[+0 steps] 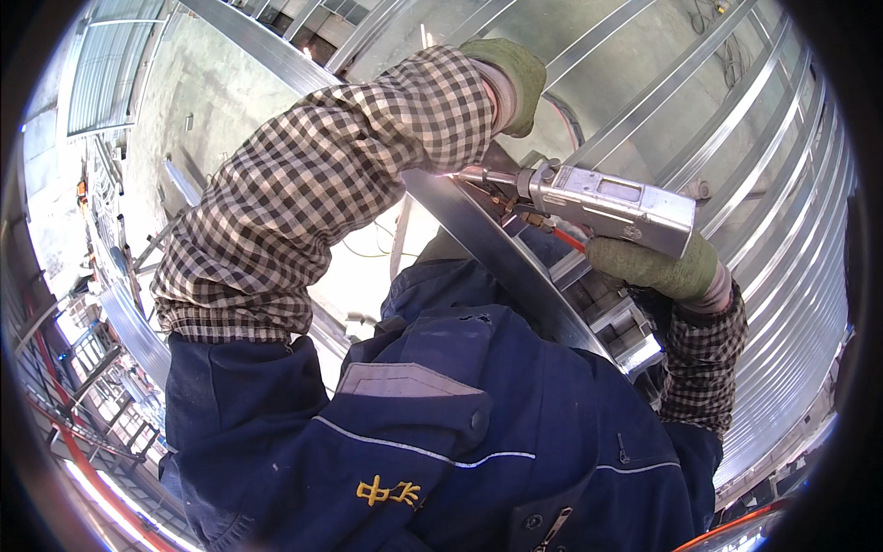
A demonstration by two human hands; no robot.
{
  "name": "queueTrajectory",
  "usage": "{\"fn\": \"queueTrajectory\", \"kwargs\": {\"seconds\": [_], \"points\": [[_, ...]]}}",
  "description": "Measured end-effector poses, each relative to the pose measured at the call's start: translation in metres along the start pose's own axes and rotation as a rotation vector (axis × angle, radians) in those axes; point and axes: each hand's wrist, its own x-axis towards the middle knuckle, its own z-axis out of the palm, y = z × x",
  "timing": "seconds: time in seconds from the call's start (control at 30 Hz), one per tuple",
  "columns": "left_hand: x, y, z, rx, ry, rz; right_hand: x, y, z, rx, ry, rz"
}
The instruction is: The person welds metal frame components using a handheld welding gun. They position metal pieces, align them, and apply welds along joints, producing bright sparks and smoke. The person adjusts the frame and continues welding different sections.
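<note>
My right hand [655,267], in a green work glove, is closed around the underside of a silver, boxy handheld welding gun [612,201]. The gun's narrow nozzle points left, and a small bright glow shows at its tip, beside a long metal beam [501,248]. A red hose [567,239] runs below the body of the gun. My left hand [515,81], gloved in green too, reaches across to the far side of the beam, near the nozzle. Its fingers bend down out of sight, so I cannot tell what they touch. Checked sleeve covers cover both forearms.
Parallel shiny metal rails [727,138] fill the right side, close to my right arm. Dark cables [727,51] lie on the floor at the far right. At the left edge are metal racks [97,368] and a red hose [69,451]. Corrugated sheets [110,74] stand far left.
</note>
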Motion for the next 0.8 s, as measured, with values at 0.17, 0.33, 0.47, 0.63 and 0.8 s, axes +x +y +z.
{"fn": "queueTrajectory", "kwargs": {"seconds": [0.17,0.33,0.47,0.63,0.8], "points": [[0.000,0.000,-0.001,0.001,-0.008,0.011,-0.001,-0.002,-0.001,-0.126,-0.030,-0.098],[0.001,0.000,-0.002,0.002,-0.013,0.016,0.001,-0.001,-0.004,-0.164,-0.061,-0.111],[0.001,0.001,-0.003,-0.015,-0.022,0.011,-0.002,0.003,0.000,-0.110,-0.018,-0.136],[0.001,0.000,-0.004,-0.037,-0.041,0.002,-0.009,0.004,0.003,0.079,0.025,-0.015],[0.003,0.001,-0.003,-0.022,-0.042,-0.004,-0.009,0.000,0.002,0.114,-0.008,-0.040]]}}
